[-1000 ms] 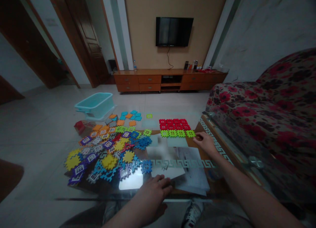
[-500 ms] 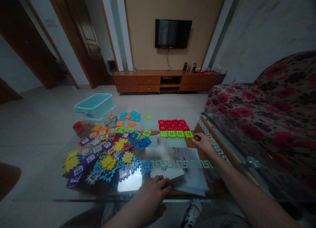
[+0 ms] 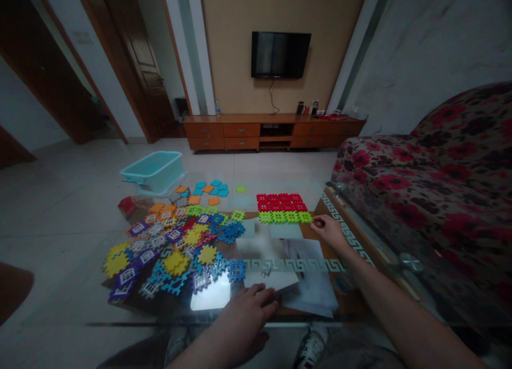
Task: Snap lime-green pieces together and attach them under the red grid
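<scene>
Right hand (image 3: 330, 231) at the glass coffee table's (image 3: 352, 241) right edge, fingertips drawn narrow just at the end lime-green interlocking tile (image 3: 305, 217) — can't tell if it's held; left hand (image 3: 248, 317) lies open at the near edge.

Left hand (image 3: 247, 314) lies loosely curved; right hand (image 3: 330, 231) stretches forward.

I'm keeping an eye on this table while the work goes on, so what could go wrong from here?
The right hand is at the end of the row of green interlocking tiles, which lies against the red tile block, so a slight bump might knock those neat rows out of line. The loose pile of multicoloured tiles also spreads wide across the glass tabletop, so stray tiles may slide off onto the floor.
</scene>
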`<state>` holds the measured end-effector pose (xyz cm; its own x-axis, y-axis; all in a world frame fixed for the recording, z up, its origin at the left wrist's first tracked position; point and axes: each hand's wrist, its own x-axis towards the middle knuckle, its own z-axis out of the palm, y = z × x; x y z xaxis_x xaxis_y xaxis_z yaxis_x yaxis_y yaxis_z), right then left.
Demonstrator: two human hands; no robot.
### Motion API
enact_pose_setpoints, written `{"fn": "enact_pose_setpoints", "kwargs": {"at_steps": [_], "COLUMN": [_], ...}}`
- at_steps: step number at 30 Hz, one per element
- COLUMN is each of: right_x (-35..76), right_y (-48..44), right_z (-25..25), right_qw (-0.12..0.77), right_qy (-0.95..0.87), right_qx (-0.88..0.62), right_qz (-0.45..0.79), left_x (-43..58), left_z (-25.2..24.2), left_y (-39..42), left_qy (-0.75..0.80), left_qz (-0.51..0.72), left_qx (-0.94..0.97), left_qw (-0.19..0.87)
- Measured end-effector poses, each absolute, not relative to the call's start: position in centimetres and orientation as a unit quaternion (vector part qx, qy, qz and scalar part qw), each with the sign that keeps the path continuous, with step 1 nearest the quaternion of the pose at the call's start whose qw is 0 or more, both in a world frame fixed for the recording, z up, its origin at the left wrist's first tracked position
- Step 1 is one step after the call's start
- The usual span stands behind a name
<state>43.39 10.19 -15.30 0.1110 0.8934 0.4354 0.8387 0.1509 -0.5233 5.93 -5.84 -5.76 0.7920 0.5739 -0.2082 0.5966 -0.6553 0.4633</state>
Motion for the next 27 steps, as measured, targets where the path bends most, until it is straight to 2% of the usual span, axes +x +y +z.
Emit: {"fn": "enact_pose_setpoints", "kwargs": {"at_steps": [27], "right_x": [43.63], "right_y": [10.18], "right_z": [-15.41], "right_qw": [0.367], "right_qy": [-0.666], "right_qx": [-0.649], "right_qz": [0.033], "left_x": [5.9], "left_z": [-6.1], "left_y": [-6.03], "left_qy": [0.322], "left_qz": [-0.026], "left_qx": [0.911], "left_qw": [0.255]}}
